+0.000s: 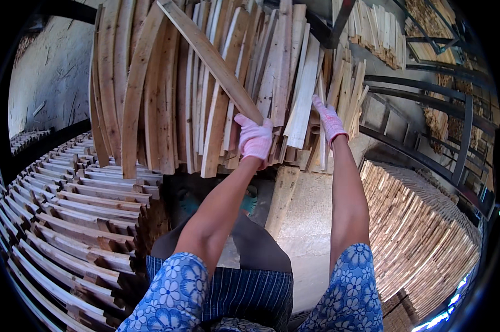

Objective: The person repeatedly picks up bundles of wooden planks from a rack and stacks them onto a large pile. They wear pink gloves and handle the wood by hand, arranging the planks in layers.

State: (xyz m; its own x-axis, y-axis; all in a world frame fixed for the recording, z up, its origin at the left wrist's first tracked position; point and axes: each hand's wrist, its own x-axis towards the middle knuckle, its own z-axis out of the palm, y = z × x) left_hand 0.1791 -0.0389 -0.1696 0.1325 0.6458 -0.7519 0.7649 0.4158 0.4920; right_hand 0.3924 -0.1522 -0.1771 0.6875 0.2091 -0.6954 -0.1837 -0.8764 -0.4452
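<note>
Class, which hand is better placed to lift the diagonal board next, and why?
Probably the left hand: its grip holds the near end of the diagonal board. The right hand is apart from that board, beside some paler boards.

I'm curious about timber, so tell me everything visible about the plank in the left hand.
The plank is long, narrow and flat, light brown, apparently bare wood. It slants across the piled boards, far end toward the upper left, near end in the gloved left hand. Whether it rests on the boards is unclear.
</note>
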